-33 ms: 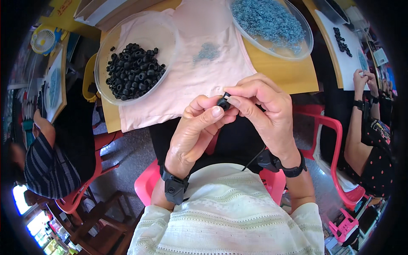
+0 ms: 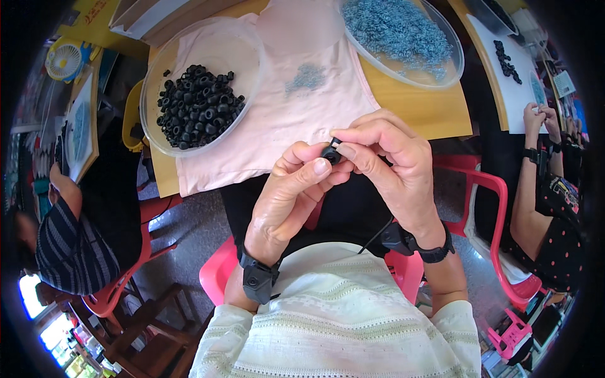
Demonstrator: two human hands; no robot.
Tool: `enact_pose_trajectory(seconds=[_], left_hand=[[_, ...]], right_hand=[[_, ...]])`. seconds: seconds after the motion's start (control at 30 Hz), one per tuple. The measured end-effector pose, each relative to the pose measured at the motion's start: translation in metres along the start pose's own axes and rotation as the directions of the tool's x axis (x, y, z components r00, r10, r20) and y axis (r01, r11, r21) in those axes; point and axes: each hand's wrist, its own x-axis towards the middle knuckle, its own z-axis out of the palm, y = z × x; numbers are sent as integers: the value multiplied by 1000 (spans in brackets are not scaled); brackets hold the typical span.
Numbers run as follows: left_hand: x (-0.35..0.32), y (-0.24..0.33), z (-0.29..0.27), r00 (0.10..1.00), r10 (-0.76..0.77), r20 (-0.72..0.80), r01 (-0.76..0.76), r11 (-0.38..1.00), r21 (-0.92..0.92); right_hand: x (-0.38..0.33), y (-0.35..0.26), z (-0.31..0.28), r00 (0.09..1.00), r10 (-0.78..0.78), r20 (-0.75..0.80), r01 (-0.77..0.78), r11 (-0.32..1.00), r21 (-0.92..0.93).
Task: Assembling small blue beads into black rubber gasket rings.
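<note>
A wooden table (image 2: 435, 110) fills the upper middle of the frame, with a pink cloth (image 2: 277, 126) spread over its near edge. On the cloth at upper left sits a clear round bowl (image 2: 157, 94) holding a heap of black rings (image 2: 198, 104); at upper right a second clear dish (image 2: 457, 60) holds a mass of small grey-blue metal rings (image 2: 397, 28). A small loose pile of the same grey-blue bits (image 2: 305, 77) lies on the cloth between the two.

At the centre of the frame, just below the table's edge, both hands meet. The left hand (image 2: 296, 189) pinches a small black ring (image 2: 330, 154) between thumb and fingertips, and the right hand (image 2: 394, 160) closes on the same piece from the other side, its fingers bent tightly over it. Both wrists carry black bands.

This looks like the fitting step, one small part being pressed into or onto the black ring. The next move likely calls for a steady squeeze with the two pieces aligned, and the seating itself is hidden by the fingertips.

At the right edge of the frame, another person's hands (image 2: 542, 120) work at a neighbouring table.
</note>
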Motion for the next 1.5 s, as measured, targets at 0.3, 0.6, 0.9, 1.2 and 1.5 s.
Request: enact_pose_trajectory(seconds=[0.3, 0.6, 0.9, 1.2, 1.5], left_hand=[[0, -2, 5, 995, -74, -62, 70, 996, -58], [-1, 0, 6, 986, -134, -97, 132, 991, -34], [-2, -4, -3, 993, -111, -41, 114, 990, 78], [1, -3, 9, 985, -166, 53, 167, 986, -10], [-3, -3, 7, 983, -169, 73, 167, 986, 24]], right_hand=[[-3, -6, 0, 994, -103, 23, 105, 983, -148], [-7, 5, 3, 986, -163, 35, 167, 961, -219], [-5, 15, 0, 988, -146, 41, 149, 984, -95], [4, 9, -6, 979, -198, 53, 203, 973, -110], [-1, 12, -3, 978, -197, 71, 202, 977, -74]])
